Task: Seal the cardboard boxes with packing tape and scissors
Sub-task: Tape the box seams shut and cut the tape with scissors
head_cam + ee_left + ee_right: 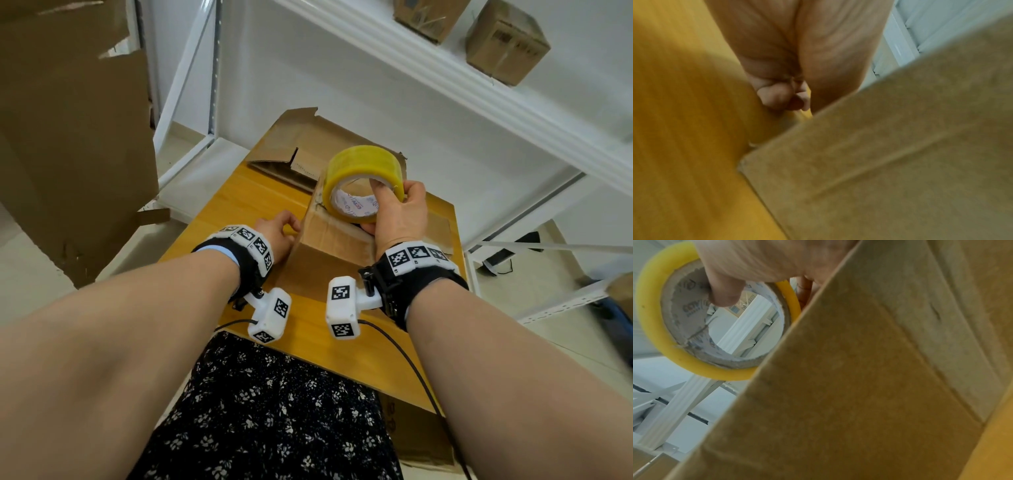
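Observation:
A small brown cardboard box (329, 240) stands on the yellow wooden table (239, 205). My right hand (397, 212) grips a roll of yellow packing tape (359, 164), thumb through its core, with the roll's lower edge at the box top. The right wrist view shows the roll (651, 313) behind the box wall (859, 369). My left hand (277, 233) is at the box's left side, fingers (777, 97) curled, pinching what looks like a yellow tape end (806, 112) beside the box (879, 162). I see no scissors.
Flattened cardboard (291, 150) lies at the table's back, and another flat piece (438, 226) right of the box. A tall cardboard sheet (68, 137) stands at left. White shelving (445, 82) carries two taped boxes (507, 41). A box (418, 431) sits under the table.

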`<state>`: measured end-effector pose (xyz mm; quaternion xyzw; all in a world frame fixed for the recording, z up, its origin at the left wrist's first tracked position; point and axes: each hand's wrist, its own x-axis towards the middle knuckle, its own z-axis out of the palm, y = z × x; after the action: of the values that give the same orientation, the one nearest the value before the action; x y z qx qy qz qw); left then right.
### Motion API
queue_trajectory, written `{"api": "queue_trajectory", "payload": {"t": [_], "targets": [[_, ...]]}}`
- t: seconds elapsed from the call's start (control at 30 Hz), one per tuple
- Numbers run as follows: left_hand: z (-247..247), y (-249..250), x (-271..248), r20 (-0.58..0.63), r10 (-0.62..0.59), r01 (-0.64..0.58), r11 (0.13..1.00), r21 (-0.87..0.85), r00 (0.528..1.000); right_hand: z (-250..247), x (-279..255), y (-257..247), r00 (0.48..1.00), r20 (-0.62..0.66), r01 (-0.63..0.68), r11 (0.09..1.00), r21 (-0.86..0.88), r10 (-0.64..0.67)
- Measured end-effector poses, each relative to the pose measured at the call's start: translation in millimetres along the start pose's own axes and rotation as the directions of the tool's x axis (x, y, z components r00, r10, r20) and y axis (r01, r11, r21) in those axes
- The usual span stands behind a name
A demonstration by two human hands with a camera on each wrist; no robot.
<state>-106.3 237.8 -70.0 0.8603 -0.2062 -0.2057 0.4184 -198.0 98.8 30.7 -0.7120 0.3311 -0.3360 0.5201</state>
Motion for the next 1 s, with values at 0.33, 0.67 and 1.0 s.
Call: {"api": "queue_trajectory", "payload": {"t": [0.33,0.67,1.0], "targets": [[-38,30,-1,0.053,-0.04,0.063,0.812,-0.58,0.998,-1,0,1,1.0,0.014,-0.015,1.0,-0.011,0.015],[-53,39,1,0.28,0.203,-0.046,0.876,-0.48,0.938,-2,2,4,1.0,0.005,-0.027,1.0,-0.012,0.027],[-60,63,8,0.53,0.199,-0.158,0.98,-0.121,0.825,-3,5,4,0.998,0.029,-0.054,0.998,-0.018,0.054]]}}
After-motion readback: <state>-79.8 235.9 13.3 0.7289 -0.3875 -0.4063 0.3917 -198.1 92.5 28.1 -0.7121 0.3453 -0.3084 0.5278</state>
